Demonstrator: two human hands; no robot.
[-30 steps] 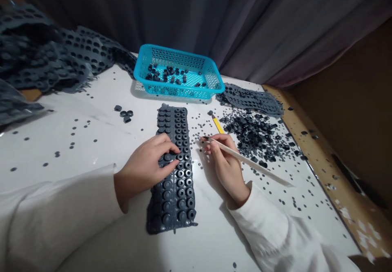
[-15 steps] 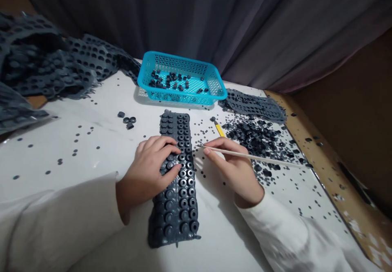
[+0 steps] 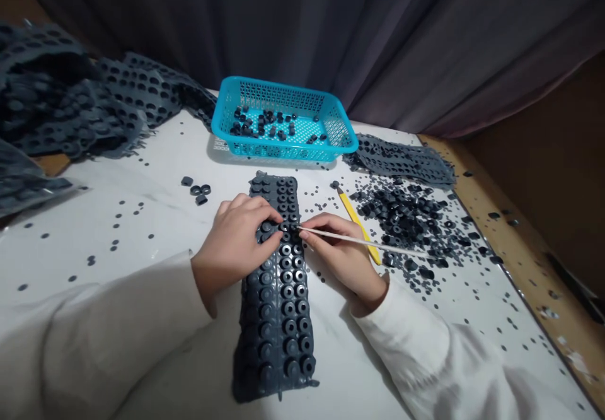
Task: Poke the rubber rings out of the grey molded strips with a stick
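Rubber strip, dark, knobbed, one (image 3: 276, 281): lengthwise on the bench (image 3: 182, 240) before you, presumably so its rows face both hands. Your left hand (image 3: 241, 234): laid across the strip, thumb and forefinger slightly apart at a knob, seemingly to steady it; whether they grip cannot be told. Your right hand (image 3: 347, 253): fingers closed on a slim white tool (image 3: 362, 241) near its tip, likely for control. Blue perforated basket (image 3: 283, 150): beyond the strip, holding small black pieces, apparently within reach. Yellow-handled tool (image 3: 350, 210): lying beside your right hand.
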